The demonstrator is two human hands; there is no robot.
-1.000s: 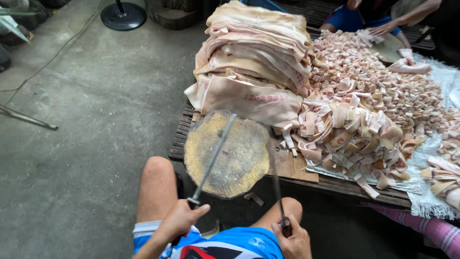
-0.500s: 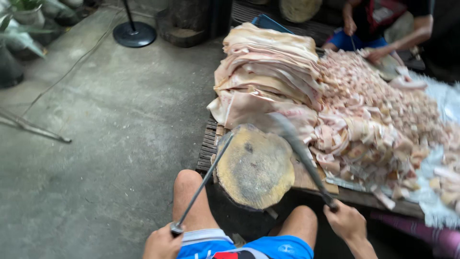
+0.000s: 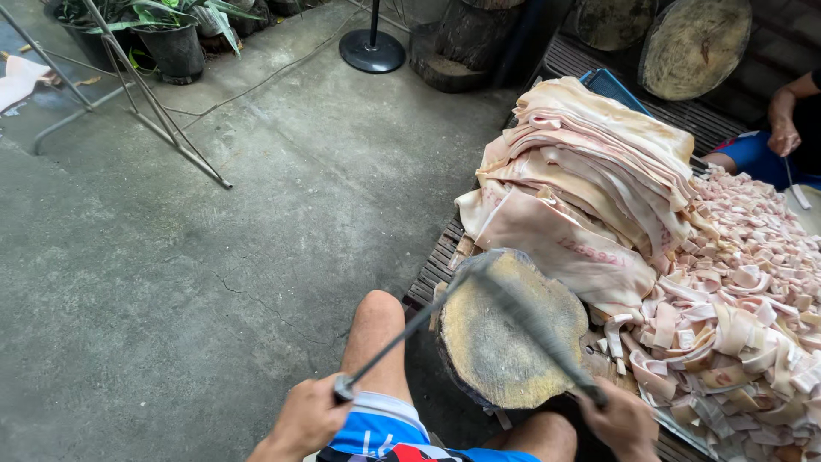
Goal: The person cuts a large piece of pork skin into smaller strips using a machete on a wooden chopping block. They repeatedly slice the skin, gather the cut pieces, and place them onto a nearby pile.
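Observation:
My left hand (image 3: 305, 419) grips the handle of a thin sharpening rod (image 3: 402, 336) that slants up to the right. My right hand (image 3: 622, 421) grips a knife (image 3: 526, 312), its blade blurred and crossing the rod's tip above a round wooden chopping block (image 3: 505, 342). The block stands between my knees at the edge of a low slatted platform (image 3: 432, 265). Just beyond the block lies a tall stack of pale pork skin sheets (image 3: 581, 184). To its right spreads a heap of cut skin strips (image 3: 735, 291).
Another person's hand (image 3: 782, 133) works at the far right beside a blue-clad leg. Two more round blocks (image 3: 684, 43) lean at the back. A fan base (image 3: 371, 50), metal stand legs (image 3: 154, 111) and potted plants (image 3: 171, 34) stand on the concrete floor to the left.
The knife blade has swung across the rod tip, and my view has shifted left and up. Both hands keep their grips.

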